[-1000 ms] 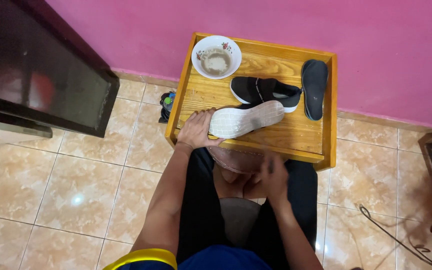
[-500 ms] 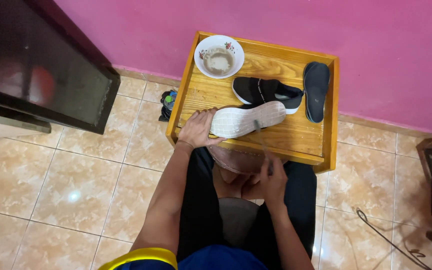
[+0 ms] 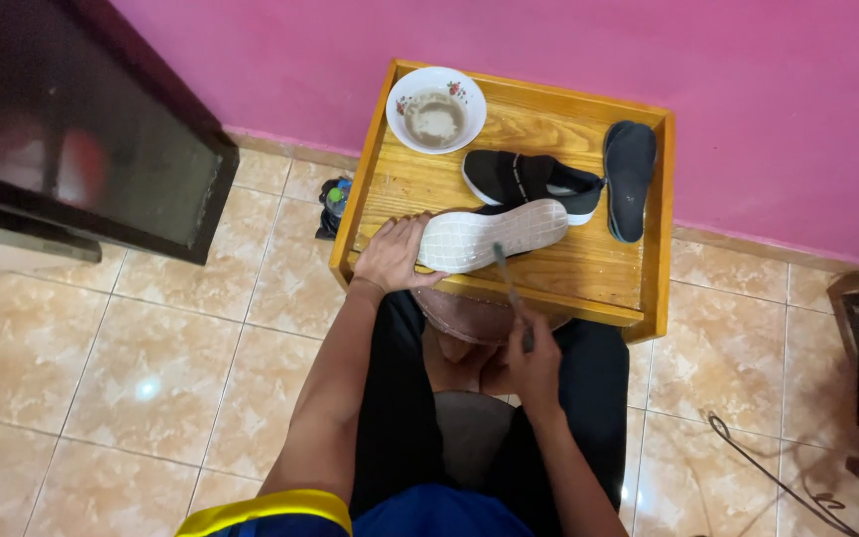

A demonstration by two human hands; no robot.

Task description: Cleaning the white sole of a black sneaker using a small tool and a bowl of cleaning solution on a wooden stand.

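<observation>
A shoe (image 3: 494,234) lies on its side near the front edge of the wooden worktop (image 3: 589,273), its pale, ribbed sole turned up toward the camera and its dark upper mostly hidden behind. The left hand (image 3: 395,254) is closed over the heel end of this shoe, fingers curled around it and pressing it to the wood. The right hand (image 3: 532,363) is gripped around the handle of a thin brush (image 3: 507,278), which slants up from the lap so that its tip meets the sole about midway along.

Just behind the held shoe stands a second black shoe (image 3: 529,181), upright with a white edge to its sole, its toe close to the first shoe's front. To the right, a dark insole (image 3: 630,179) lies flat near the raised rim of the worktop. At the back left corner sits a white bowl (image 3: 436,109) with flower marks on its rim and murky liquid inside.

On the tiled floor (image 3: 121,348) left of the worktop rests a small dark bottle (image 3: 333,204) against the pink wall (image 3: 509,40). A dark cabinet (image 3: 62,139) stands further left.
</observation>
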